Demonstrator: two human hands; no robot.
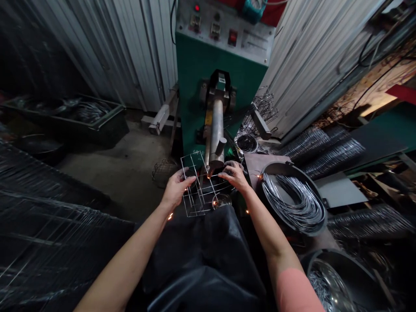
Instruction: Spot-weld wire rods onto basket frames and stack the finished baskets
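My left hand point(177, 187) and my right hand point(234, 176) both hold a rectangular welded steel-wire frame point(197, 187). It is tilted up against the lower electrode of a green spot-welding machine point(221, 54). The left hand grips the frame's near-left side, and the right hand rests across its far-right side. A thick steel electrode column point(217, 125) stands just behind the frame. Orange sparks scatter around the contact point and near both hands. A black apron point(201, 264) covers my lap beneath the frame.
A round black tub of bent wire point(292, 199) sits to my right, with a metal bowl of wire point(331, 281) below it. Bundled wire rings point(325, 149) lie further right. A dark tray of wire point(65, 117) stands at the left, and stacked mesh point(48, 242) fills the lower left.
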